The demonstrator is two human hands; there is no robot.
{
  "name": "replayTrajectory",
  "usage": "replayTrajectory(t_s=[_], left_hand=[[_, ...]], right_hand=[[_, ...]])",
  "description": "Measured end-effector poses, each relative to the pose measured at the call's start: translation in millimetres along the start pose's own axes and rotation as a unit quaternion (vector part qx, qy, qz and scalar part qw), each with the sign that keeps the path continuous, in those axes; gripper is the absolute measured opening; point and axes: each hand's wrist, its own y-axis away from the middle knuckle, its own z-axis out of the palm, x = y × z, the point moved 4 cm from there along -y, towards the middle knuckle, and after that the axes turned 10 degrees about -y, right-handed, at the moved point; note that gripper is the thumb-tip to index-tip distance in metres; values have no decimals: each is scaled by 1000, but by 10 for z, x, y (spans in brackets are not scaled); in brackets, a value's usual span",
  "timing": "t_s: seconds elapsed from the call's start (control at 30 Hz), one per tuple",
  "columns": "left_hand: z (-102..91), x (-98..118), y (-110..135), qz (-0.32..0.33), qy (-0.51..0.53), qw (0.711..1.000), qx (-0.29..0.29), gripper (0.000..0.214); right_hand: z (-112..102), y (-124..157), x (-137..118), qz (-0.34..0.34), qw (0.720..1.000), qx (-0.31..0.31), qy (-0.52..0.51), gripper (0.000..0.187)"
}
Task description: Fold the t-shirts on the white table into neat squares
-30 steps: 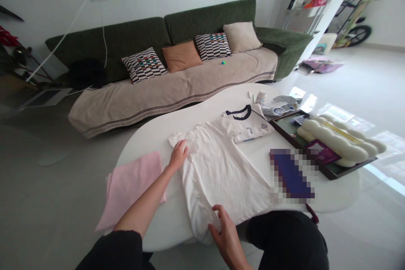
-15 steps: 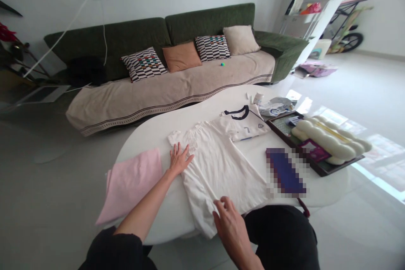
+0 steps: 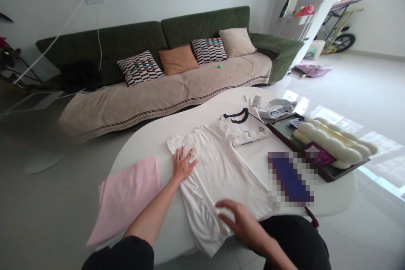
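A white T-shirt (image 3: 221,168) lies spread on the white table (image 3: 139,145), its lower edge hanging over the near side. My left hand (image 3: 183,164) rests flat on the shirt near its left sleeve, fingers spread. Over the lower part of the shirt is my right hand (image 3: 238,219), its fingers bent and apart with nothing between them; whether it touches the cloth I cannot tell. To the left lies a folded pink cloth (image 3: 131,196). Beyond the shirt is a folded white jersey (image 3: 247,128) with a dark collar.
On the right stands a dark tray (image 3: 329,174) with a puffy cream-coloured object (image 3: 335,139) on it. A blurred-out blue item (image 3: 289,177) lies before it. Behind are a plastic bag (image 3: 275,109) and a small white bottle (image 3: 257,100). A green sofa (image 3: 205,21) stands beyond the table.
My right hand has shifted a little to the right and turned over the lower part of the shirt. My left hand stays on the shirt. The view has shifted slightly.
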Motion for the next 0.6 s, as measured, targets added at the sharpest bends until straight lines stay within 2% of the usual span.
replayTrajectory(t_s=[0.07, 0.13, 0.23, 0.3, 0.4, 0.6], left_hand=[[-12, 4, 10, -1, -3, 1000, 5, 59], [-4, -1, 17, -6, -6, 1000, 9, 58], [33, -29, 15, -22, -15, 1000, 12, 58], [48, -39, 11, -23, -26, 999, 22, 59], [45, -32, 11, -7, -44, 998, 44, 58], [17, -19, 18, 1, -48, 998, 47, 58]], right_hand=[[-543, -523, 114, 57, 992, 109, -3, 26], [-1007, -1052, 319, 151, 967, 203, 31, 28], [-1449, -1682, 594, 201, 936, 281, 70, 37], [-1579, -1936, 759, 227, 921, 307, 82, 41], [-1608, -2135, 956, 260, 907, 318, 89, 39], [-1507, -2374, 1132, 250, 924, 284, 52, 20]])
